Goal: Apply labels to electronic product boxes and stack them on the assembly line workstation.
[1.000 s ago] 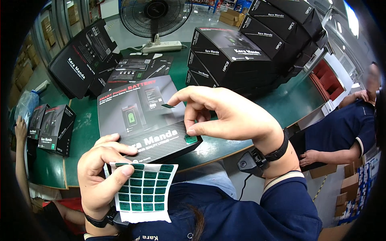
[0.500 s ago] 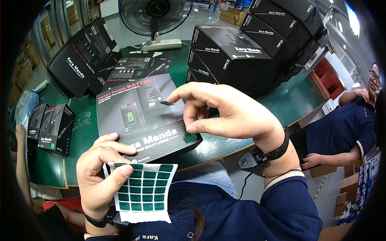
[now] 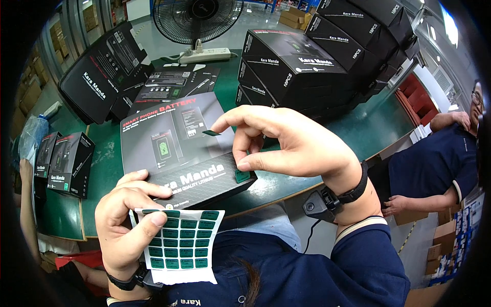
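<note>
My left hand [image 3: 125,220] holds a white backing sheet of several small green stickers [image 3: 181,245] near the table's front edge. My right hand [image 3: 286,143] hovers over a flat black product box [image 3: 174,148] lying on the green table [image 3: 358,128]. A single green sticker [image 3: 210,132] hangs from its index fingertip above the box face. Another green sticker [image 3: 242,176] sits on the box's near right corner, just under my right thumb.
Stacks of black cartons [image 3: 317,56] fill the table's back right. More black boxes [image 3: 102,71] lean at the back left, small ones [image 3: 64,161] stand at the left edge. A fan [image 3: 197,18] and white power strip [image 3: 212,53] lie behind. A seated person [image 3: 440,158] is at right.
My right hand has shifted slightly with the single sticker on its fingertip. The left hand and the sticker sheet have stayed in place.
</note>
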Demonstrator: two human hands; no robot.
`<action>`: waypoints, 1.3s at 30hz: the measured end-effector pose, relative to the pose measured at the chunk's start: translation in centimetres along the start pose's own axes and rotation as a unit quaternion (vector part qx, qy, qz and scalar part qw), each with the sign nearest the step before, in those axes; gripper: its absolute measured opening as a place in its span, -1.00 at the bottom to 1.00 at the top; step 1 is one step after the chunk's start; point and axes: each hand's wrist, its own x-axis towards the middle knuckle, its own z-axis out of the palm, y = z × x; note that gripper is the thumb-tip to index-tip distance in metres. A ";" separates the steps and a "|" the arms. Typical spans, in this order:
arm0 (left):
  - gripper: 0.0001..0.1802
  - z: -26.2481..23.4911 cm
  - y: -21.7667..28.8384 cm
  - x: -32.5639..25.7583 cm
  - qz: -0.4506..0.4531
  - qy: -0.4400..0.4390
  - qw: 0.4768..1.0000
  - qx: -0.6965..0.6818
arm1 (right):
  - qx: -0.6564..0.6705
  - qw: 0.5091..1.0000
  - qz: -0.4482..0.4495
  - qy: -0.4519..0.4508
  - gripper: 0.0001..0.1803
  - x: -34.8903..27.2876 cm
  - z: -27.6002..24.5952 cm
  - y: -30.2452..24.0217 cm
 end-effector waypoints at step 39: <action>-0.89 -8.2 -6.5 -5.9 -0.084 0.352 0.931 0.045 | -0.080 0.994 -0.076 -0.011 -0.15 9.1 12.9 -4.2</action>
